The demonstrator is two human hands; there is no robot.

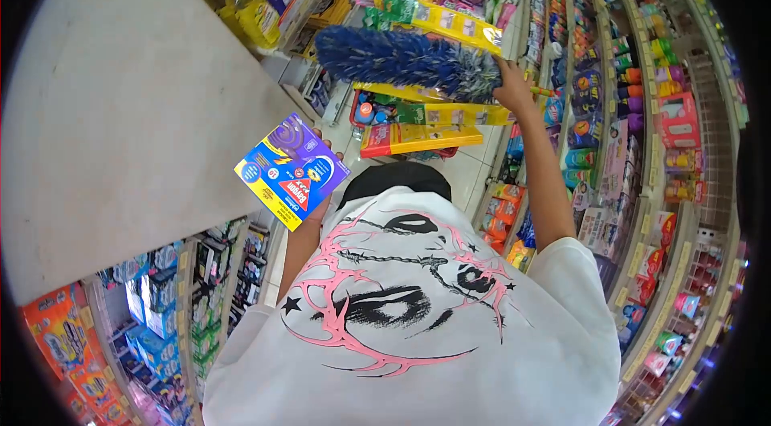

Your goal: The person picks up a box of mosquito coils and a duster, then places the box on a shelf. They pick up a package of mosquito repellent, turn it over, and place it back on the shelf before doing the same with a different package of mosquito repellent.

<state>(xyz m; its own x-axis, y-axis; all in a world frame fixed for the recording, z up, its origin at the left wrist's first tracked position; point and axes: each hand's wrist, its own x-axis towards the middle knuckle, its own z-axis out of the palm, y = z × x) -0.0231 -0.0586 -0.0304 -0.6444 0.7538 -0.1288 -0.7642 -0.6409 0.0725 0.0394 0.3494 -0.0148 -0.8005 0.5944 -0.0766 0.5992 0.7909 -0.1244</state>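
Observation:
My left hand (322, 207) is closed around a purple, blue and yellow Baygon mosquito coil box (291, 171), its printed face turned up towards me. Most of the palm is hidden behind the box. Further forward, with the arm stretched out, my right hand (512, 83) grips a fluffy blue and grey duster (409, 61) near its handle end. The duster lies level across the view, above yellow and green hanging packs (450, 114). A short piece of yellow-orange handle shows past my fingers.
Shelves of packets and bottles (585, 129) run along the right. A large pale panel (136, 121) fills the left, with stocked shelves (161, 305) below it. Yellow bottles with red caps (249, 15) stand at upper left. A red basket (356, 109) holding goods sits on the tiled floor (474, 177).

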